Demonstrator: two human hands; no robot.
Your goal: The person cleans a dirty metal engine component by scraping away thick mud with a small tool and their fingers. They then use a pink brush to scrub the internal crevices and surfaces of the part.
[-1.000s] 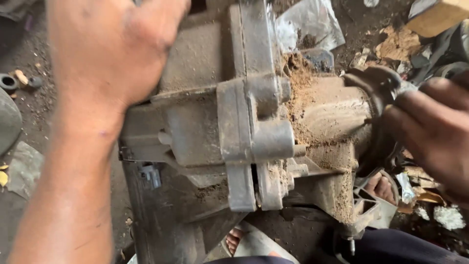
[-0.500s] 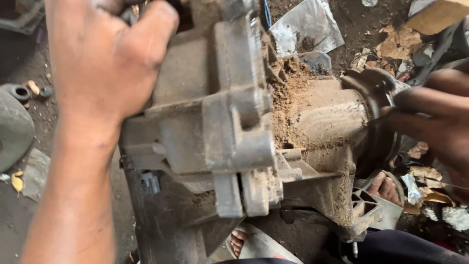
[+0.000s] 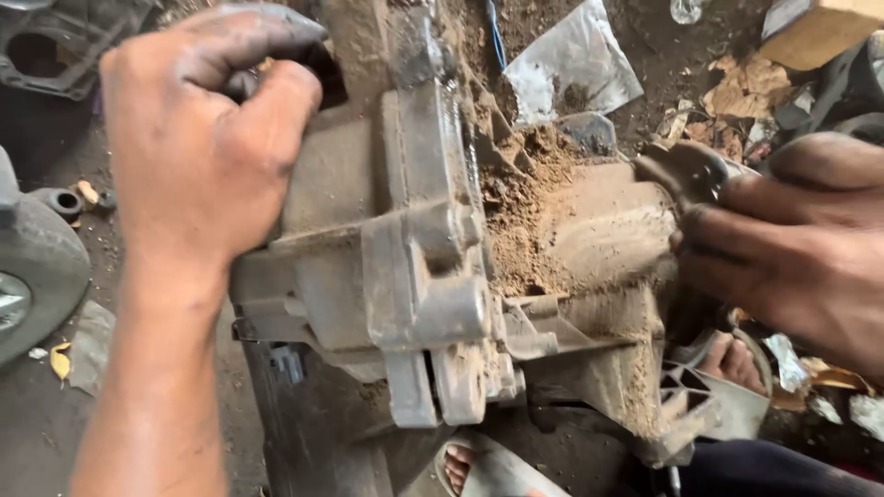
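Both hands bare and grease-smeared, left, right; forearms sleeveless; sandal on one foot.

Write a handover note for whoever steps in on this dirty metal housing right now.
Left hand: fist closed on the upper left of the grey metal housing.
Right hand: grip on the dark round fitting at the housing's right end.
Housing lies across, its neck caked with brown dirt.
Done: both hands have hold.
Left: dirt remains on; fitting remains in place.
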